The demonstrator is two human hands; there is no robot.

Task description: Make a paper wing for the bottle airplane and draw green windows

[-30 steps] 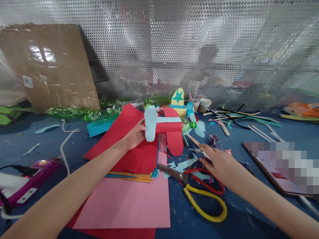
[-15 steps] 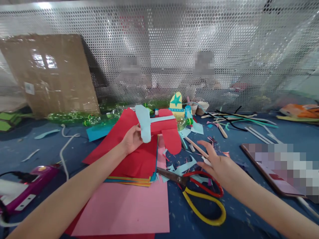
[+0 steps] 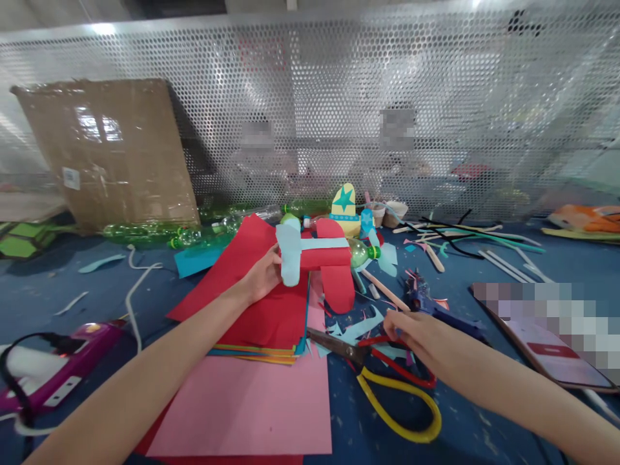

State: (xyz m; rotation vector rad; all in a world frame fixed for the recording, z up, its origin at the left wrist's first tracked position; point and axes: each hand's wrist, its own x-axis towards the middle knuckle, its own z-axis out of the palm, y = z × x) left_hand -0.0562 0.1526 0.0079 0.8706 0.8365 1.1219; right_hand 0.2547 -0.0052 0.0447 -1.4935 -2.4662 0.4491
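Your left hand is clamped on the red paper-covered bottle plane, wings already on; your right hand closes over the yellow-and-red-handled scissors.

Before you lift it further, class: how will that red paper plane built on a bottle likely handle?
The paper plane is probably light: the left hand holds it alone. Its thin paper wings look floppy and easily creased. Its round bottle body might roll if set down.
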